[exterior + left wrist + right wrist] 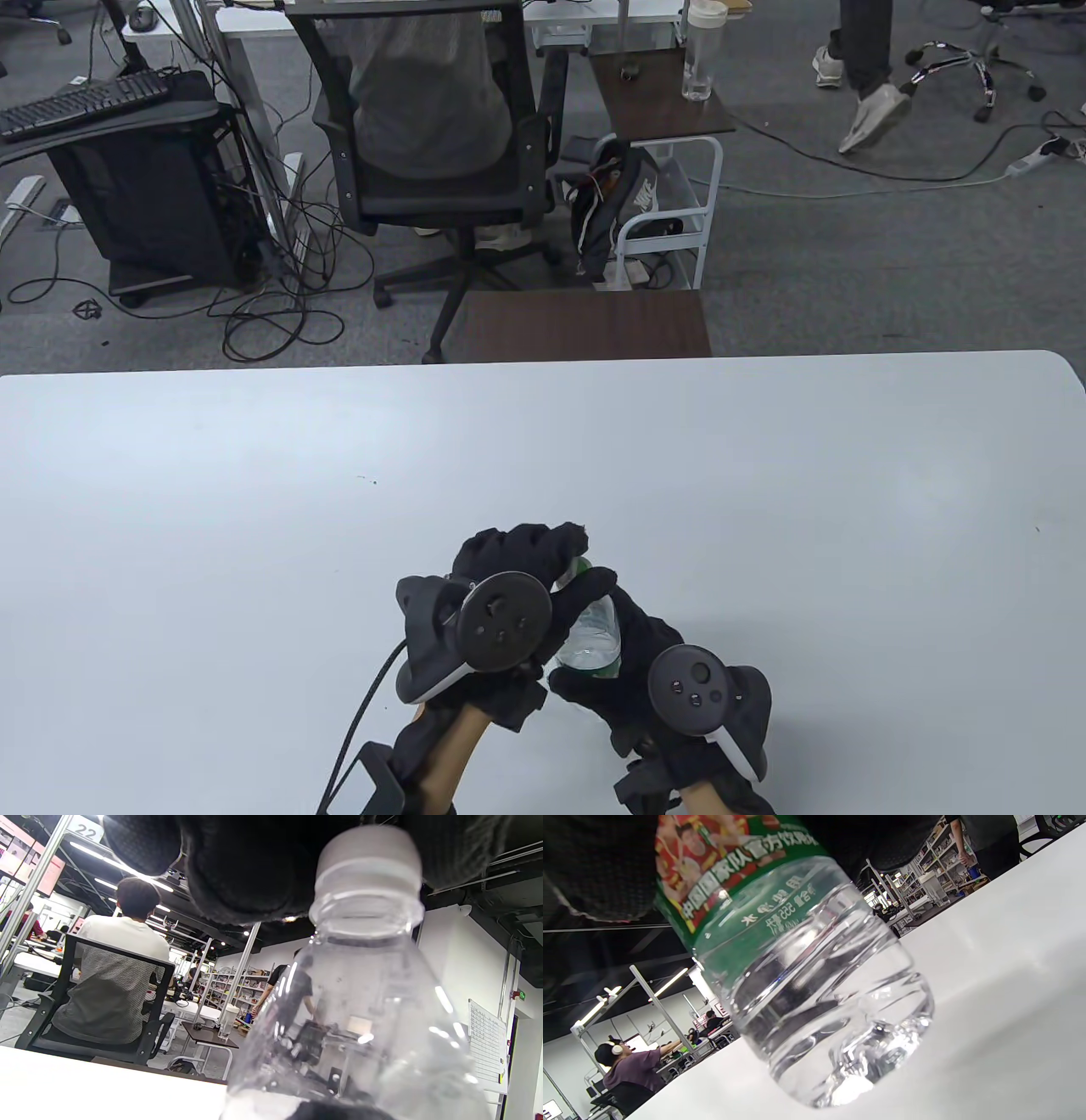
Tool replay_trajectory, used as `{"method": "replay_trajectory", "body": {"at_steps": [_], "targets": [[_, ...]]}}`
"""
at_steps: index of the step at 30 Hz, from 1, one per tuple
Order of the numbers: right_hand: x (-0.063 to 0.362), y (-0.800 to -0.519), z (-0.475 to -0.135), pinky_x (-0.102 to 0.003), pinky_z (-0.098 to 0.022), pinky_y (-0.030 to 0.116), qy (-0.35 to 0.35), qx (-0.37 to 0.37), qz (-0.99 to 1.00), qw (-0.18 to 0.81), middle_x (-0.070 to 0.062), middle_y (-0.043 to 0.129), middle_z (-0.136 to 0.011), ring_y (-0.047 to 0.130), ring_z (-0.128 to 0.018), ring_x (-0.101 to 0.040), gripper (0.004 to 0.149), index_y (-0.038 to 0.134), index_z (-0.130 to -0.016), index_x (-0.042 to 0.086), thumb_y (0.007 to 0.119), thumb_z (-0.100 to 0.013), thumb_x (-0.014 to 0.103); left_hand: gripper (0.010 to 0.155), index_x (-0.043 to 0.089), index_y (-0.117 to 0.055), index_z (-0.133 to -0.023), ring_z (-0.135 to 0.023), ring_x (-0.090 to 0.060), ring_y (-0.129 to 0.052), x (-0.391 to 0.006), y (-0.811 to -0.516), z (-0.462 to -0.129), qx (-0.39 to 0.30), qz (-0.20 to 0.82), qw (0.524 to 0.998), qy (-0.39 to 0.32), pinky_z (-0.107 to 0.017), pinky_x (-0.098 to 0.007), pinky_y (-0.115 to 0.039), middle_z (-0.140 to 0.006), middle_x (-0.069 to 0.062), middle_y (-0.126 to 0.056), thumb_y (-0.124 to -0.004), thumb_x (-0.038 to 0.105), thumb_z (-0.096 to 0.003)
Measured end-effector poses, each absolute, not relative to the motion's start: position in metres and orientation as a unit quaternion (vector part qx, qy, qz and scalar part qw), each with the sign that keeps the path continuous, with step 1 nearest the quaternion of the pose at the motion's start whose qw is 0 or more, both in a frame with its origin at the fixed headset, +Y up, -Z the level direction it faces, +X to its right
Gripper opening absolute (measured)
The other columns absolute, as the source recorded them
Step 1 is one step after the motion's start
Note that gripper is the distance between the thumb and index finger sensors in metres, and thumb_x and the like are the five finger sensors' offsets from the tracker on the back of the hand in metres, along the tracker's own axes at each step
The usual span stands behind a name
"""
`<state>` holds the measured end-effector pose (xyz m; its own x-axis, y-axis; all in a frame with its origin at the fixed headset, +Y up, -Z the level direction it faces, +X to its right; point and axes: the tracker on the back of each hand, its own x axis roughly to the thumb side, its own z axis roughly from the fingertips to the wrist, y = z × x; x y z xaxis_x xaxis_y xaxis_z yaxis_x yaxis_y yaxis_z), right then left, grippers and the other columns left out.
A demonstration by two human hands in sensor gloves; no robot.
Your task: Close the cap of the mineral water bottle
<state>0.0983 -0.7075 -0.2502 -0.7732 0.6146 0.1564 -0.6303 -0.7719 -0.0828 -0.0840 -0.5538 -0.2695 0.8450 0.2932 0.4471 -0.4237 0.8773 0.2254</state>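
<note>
Bottle (594,641) sitting low-centre in the table view, between both hands, just above the counter (254,509) or barely touching it; the right wrist view is showing the base lifted and tilted off the surface. Cap (367,855) is sitting on the neck at upper right of the left wrist view, translucent white, with the collar ring visible below it. Can't tell whether it's fully threaded.

Left hand (509,569) is coming over the top, its grip closing around the cap; gloved fingers (246,878) are wrapping behind and beside it. Right hand (628,662) is gripping the body at the green label (729,887), fingers curled round it, holding it steady.

Handling, my read: thin clear PET, partly filled, so moderately light with weight low. Wall is soft, so squeezing hard mid-body will be deforming it and could push water out while the cap is loose. Best hold looks like the label band or the stiffer shoulder, firm but not crushing. Cap is small, probably ribbed, though fabric gloves may be slipping on it, so pinching with fingertips all round and twisting in short turns.

Beyond the counter, upper part of the table view: an office chair (424,127) with someone seated, a small side table with a drinks bottle (702,51).
</note>
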Motion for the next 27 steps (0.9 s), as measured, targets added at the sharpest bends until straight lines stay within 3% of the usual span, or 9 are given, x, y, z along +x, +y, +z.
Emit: {"method": "replay_trajectory", "body": {"at_steps": [6,10,12,15,17,19,22,27], "targets": [[0.102,-0.708,-0.252,-0.043,-0.084,0.061,-0.069,0.055,0.94,0.33,0.011,0.071,-0.107,0.086,-0.096,-0.01,0.095,0.044,-0.109,0.037,0.088,-0.033,0.074,0.049,0.017,-0.074,-0.102,-0.077,-0.039,-0.092,-0.08,-0.554,-0.273,0.075,0.229,0.93,-0.278,-0.071,-0.068,-0.055,-0.101,-0.018,-0.079,-0.076,0.032,-0.0554],[0.101,-0.709,-0.252,-0.043,-0.084,0.061,-0.064,0.056,0.94,0.332,0.011,0.072,-0.107,0.086,-0.096,-0.01,0.095,0.044,-0.109,0.037,0.088,-0.034,0.074,0.049,0.018,-0.069,-0.105,-0.087,-0.042,-0.085,-0.077,-0.556,-0.272,0.07,0.195,0.928,-0.31,-0.073,-0.069,-0.051,-0.107,-0.018,-0.072,-0.07,0.026,-0.0563],[0.101,-0.709,-0.252,-0.043,-0.084,0.061,-0.061,0.056,0.938,0.337,0.011,0.071,-0.107,0.086,-0.096,-0.009,0.095,0.043,-0.109,0.037,0.087,-0.034,0.074,0.05,0.017,-0.068,-0.106,-0.087,-0.041,-0.086,-0.078,-0.558,-0.271,0.087,0.211,0.928,-0.296,-0.073,-0.068,-0.053,-0.106,-0.018,-0.073,-0.071,0.028,-0.0568],[0.102,-0.706,-0.251,-0.043,-0.084,0.061,-0.071,0.053,0.936,0.339,0.011,0.071,-0.107,0.086,-0.096,-0.009,0.096,0.043,-0.11,0.036,0.087,-0.034,0.075,0.067,0.014,-0.061,-0.109,-0.085,-0.041,-0.086,-0.081,-0.561,-0.27,0.124,0.242,0.929,-0.25,-0.07,-0.067,-0.056,-0.104,-0.019,-0.072,-0.08,0.048,-0.0539],[0.102,-0.706,-0.251,-0.043,-0.083,0.061,-0.071,0.051,0.936,0.342,0.01,0.071,-0.107,0.086,-0.096,-0.01,0.096,0.043,-0.11,0.036,0.087,-0.034,0.075,0.073,0.013,-0.063,-0.107,-0.082,-0.043,-0.084,-0.08,-0.562,-0.268,0.148,0.221,0.94,-0.213,-0.069,-0.069,-0.054,-0.101,-0.019,-0.073,-0.081,0.056,-0.0513],[0.101,-0.707,-0.251,-0.043,-0.083,0.061,-0.074,0.05,0.936,0.339,0.011,0.071,-0.107,0.086,-0.096,-0.01,0.096,0.043,-0.11,0.036,0.087,-0.034,0.075,0.069,0.015,-0.068,-0.102,-0.072,-0.036,-0.09,-0.079,-0.561,-0.266,0.172,0.167,0.955,-0.176,-0.068,-0.067,-0.058,-0.092,-0.015,-0.08,-0.079,0.061,-0.0507],[0.101,-0.707,-0.251,-0.043,-0.083,0.061,-0.075,0.048,0.937,0.338,0.01,0.072,-0.106,0.087,-0.095,-0.01,0.096,0.044,-0.109,0.035,0.087,-0.034,0.075,0.065,0.014,-0.074,-0.097,-0.065,-0.034,-0.094,-0.076,-0.562,-0.265,0.171,0.181,0.955,-0.162,-0.067,-0.067,-0.06,-0.083,-0.014,-0.085,-0.081,0.058,-0.0502],[0.103,-0.705,-0.25,-0.042,-0.083,0.062,-0.086,0.046,0.937,0.336,0.01,0.073,-0.105,0.088,-0.094,-0.009,0.094,0.044,-0.109,0.034,0.085,-0.035,0.075,0.062,0.009,-0.077,-0.097,-0.07,-0.037,-0.099,-0.072,-0.562,-0.265,0.176,0.21,0.944,-0.185,-0.069,-0.062,-0.063,-0.087,-0.018,-0.089,-0.087,0.047,-0.0487]]}}
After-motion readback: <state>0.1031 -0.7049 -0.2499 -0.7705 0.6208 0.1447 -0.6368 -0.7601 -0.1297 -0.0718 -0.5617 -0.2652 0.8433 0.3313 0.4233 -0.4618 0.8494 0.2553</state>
